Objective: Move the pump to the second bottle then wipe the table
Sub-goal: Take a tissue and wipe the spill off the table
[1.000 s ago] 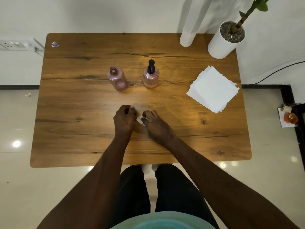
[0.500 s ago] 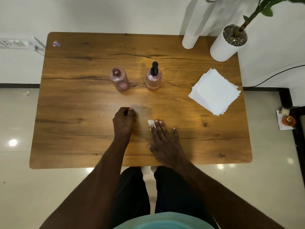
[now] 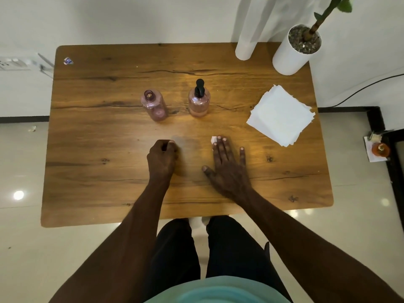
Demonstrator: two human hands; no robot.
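Pump point(image 3: 199, 88) seated on right-hand bottle point(image 3: 199, 103), right hand point(image 3: 227, 165) pressing tissue scrap point(image 3: 213, 139) flat with fingers spread, left hand point(image 3: 162, 157) fisted, contents unclear, risking scrap slipping free mid-wipe.

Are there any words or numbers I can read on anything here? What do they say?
Sticker at the table's far left corner: printed, but too small and blurred to read.
Two pink bottles: no label visible.
Stack of white napkins: blank.
Nothing else shows readable text.
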